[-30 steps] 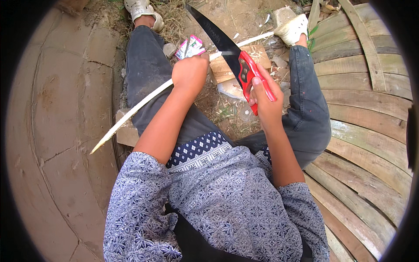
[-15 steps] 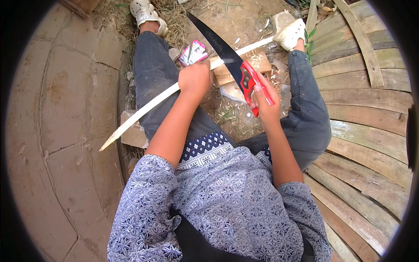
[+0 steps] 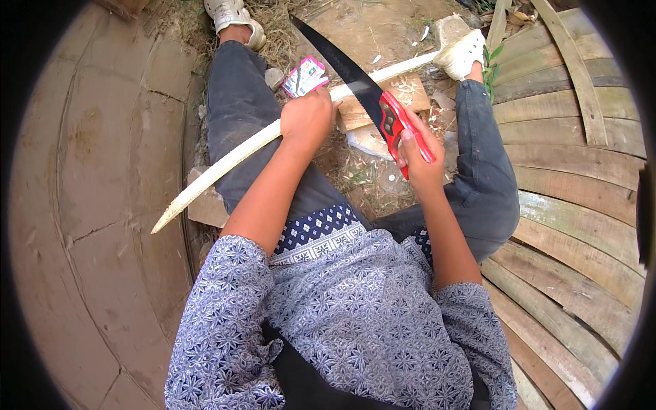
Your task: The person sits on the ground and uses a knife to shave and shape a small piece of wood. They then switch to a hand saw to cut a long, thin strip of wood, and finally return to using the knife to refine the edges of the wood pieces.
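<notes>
Your left hand (image 3: 307, 119) is curling into a fist around a long, pale, tapering wooden strip (image 3: 225, 165), its knuckles facing up. Your right hand (image 3: 420, 157) is wrapping around the glossy red handle of a curved, black-bladed handsaw (image 3: 372, 102), with the thumb lying along the near side. The saw is pointing up and away to the left, its toothed edge facing your left hand. Its blade is crossing above the strip just right of that fist; whether the teeth are touching, you cannot tell from this angle.

The strip is running slantwise across your left thigh, its pointed end hanging out to the lower left and its far end reaching your right white perforated clog (image 3: 463, 55). Beneath the crossing, a light brown wooden block (image 3: 410, 94) is lying on the bare ground among pale shavings. A pink-and-white flat packet (image 3: 305, 76) is resting just beyond your left hand. Your dark grey trousers (image 3: 236, 102) are spreading apart around this space. Weathered wooden planks (image 3: 567, 164) are lining the right side.
</notes>
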Motion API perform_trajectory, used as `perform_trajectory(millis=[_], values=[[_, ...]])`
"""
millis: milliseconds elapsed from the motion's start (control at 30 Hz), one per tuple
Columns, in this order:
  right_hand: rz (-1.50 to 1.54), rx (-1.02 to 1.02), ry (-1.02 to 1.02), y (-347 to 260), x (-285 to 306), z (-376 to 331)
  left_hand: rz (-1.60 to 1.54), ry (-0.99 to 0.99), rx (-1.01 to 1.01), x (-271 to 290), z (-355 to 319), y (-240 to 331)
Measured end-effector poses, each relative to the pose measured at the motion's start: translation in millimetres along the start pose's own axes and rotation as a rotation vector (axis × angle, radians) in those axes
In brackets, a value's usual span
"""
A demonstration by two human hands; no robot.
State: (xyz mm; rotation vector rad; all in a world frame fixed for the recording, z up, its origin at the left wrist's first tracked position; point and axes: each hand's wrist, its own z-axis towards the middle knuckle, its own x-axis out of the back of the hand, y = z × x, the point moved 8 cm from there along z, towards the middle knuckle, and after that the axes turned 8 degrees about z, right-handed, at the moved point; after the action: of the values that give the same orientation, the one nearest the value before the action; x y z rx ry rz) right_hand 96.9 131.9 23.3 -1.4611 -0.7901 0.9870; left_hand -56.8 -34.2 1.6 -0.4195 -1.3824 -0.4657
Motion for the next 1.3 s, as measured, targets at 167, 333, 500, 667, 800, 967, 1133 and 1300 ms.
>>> perform_trajectory(millis=[167,333,500,667,800,967,1133,1300], values=[[-0.054,-0.013,0.009,-4,0,-5,-0.049,-0.046,0.024,3,-5,2],[-0.072,-0.051,0.011,-16,-3,-7,-0.116,-0.063,0.036,9,-7,2],[-0.075,-0.092,0.037,-22,-3,-1,-0.107,-0.019,0.043,6,-9,2],[-0.159,-0.072,0.006,-37,-12,19,-0.077,0.015,0.026,1,-6,-4],[-0.06,-0.064,0.022,-13,1,1,-0.075,-0.004,0.016,4,-5,2],[-0.063,-0.069,0.065,-13,29,-40,-0.127,-0.02,0.0,4,-2,0],[-0.216,-0.117,0.082,-47,61,-84,-0.124,-0.043,0.03,5,-5,-4],[-0.228,-0.048,0.072,-51,52,-66,-0.126,-0.033,0.021,1,-4,-2]])
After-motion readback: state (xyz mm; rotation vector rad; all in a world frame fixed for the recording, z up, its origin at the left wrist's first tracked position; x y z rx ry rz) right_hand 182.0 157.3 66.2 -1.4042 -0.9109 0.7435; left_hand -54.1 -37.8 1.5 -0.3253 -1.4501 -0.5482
